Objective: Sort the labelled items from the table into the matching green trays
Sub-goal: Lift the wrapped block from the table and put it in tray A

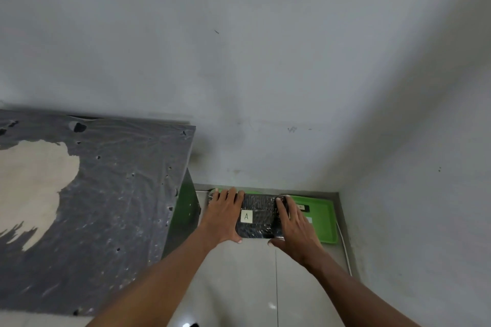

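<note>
A flat black item wrapped in clear film (pixel 259 216) carries a white label with the letter A. My left hand (pixel 224 214) grips its left end and my right hand (pixel 293 223) grips its right end. I hold it low over a green tray (pixel 322 216) that lies on the floor in the corner of the room. A small black strip with a label lies in that tray, to the right of my right hand. Another green tray (pixel 184 206) shows partly under the table's right edge.
The table (pixel 106 207) on the left is covered with a worn grey sheet with a pale bare patch. Grey walls meet in a corner behind the tray. A white cable (pixel 344 244) runs along the right wall. Pale floor tiles lie below my arms.
</note>
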